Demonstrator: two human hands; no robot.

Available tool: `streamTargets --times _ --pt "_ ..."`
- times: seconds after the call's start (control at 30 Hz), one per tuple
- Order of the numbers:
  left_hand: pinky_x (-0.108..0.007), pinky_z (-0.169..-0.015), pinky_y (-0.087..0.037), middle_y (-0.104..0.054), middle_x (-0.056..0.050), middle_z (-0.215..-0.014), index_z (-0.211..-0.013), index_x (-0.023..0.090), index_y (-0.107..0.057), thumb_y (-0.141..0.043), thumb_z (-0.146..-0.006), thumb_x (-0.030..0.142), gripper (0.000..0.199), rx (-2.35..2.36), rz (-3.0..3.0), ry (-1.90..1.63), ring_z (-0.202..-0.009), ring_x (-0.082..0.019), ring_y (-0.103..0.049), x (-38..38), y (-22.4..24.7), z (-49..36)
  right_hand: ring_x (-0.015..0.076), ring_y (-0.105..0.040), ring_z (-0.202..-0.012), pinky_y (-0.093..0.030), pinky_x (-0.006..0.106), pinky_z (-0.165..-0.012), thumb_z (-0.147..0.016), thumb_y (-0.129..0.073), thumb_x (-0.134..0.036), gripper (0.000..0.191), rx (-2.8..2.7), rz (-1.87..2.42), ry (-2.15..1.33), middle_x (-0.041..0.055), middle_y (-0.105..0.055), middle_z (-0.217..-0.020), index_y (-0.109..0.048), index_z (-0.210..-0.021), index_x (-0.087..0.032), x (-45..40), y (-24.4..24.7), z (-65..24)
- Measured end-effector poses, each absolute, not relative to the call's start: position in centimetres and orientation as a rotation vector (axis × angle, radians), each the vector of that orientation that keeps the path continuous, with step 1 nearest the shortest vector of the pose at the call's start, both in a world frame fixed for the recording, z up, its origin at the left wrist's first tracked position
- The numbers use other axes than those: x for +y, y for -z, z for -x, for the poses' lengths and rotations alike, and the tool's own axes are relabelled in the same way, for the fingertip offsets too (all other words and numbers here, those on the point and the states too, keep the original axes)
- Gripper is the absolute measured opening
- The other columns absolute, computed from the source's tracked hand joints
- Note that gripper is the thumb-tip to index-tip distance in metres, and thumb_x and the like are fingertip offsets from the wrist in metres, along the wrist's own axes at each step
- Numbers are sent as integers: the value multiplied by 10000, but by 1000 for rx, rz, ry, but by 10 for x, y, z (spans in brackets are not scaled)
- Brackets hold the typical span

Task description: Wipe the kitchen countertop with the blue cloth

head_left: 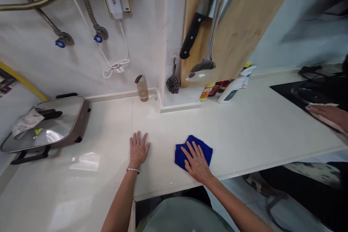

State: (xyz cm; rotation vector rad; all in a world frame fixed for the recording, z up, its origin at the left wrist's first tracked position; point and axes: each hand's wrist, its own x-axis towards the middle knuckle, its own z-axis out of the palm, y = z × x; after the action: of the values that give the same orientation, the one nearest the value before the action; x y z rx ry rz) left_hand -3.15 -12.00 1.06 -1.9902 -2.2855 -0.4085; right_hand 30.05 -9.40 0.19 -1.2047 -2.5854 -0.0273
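My left hand (138, 150), with a bracelet at the wrist, lies flat on the white countertop (108, 127), its fingers spread and nothing under them that I can see. To its right, a folded blue cloth (181, 156) lies on the counter near the front edge. My right hand (197, 161) rests on top of this cloth with its fingers stretched out, pressing on it rather than gripping it.
An electric pan (78, 119) with a glass lid stands at the left. A small bottle (142, 88) is by the wall. Spray bottle (233, 87), hanging knife (191, 36) and cutting board (244, 18) are ahead. Another person's hand (328, 113) holds a cloth at the far right.
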Motion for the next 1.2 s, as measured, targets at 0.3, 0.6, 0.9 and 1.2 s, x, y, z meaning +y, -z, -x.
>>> streamTargets --times 0.3,0.6,0.9,1.2 --pt "-646 -1183 -236 -292 -173 -1610 -1480 215 -456 -443 -986 403 529 -2248 1976 497 -1506 -397 -177 -120 -6 30 310 -141 -1506 -189 691 -1167 -967 -287 -340 576 -2457 1661 189 47 -224 -1629 -282 -1541 -285 -56 24 -445" --pt "-645 -1181 -242 -249 -155 -1630 -1504 234 -413 -432 -989 392 540 -2184 1946 572 -1516 -385 -145 -119 -2 31 345 -89 -1504 -170 718 -1138 -968 -164 -392 605 -2107 2206 63 103 -207 -1623 -290 -1540 -240 44 23 -414" --pt "-642 -1185 -245 -145 -108 -1664 -1555 275 -283 -448 -981 361 604 -2156 1949 544 -1527 -365 -103 -117 -5 32 403 -81 -1491 -167 751 -1103 -977 -187 -360 599 -2034 2355 -36 149 -184 -1623 -247 -1554 -209 132 -4 -309" --pt "-630 -1187 -258 -179 -114 -1657 -1551 270 -293 -481 -970 342 615 -2183 1931 466 -1527 -358 -114 -120 -10 29 387 -46 -1505 -106 697 -1164 -961 -373 -367 618 -2558 1626 130 132 -119 -1645 -256 -1552 -231 56 10 -209"
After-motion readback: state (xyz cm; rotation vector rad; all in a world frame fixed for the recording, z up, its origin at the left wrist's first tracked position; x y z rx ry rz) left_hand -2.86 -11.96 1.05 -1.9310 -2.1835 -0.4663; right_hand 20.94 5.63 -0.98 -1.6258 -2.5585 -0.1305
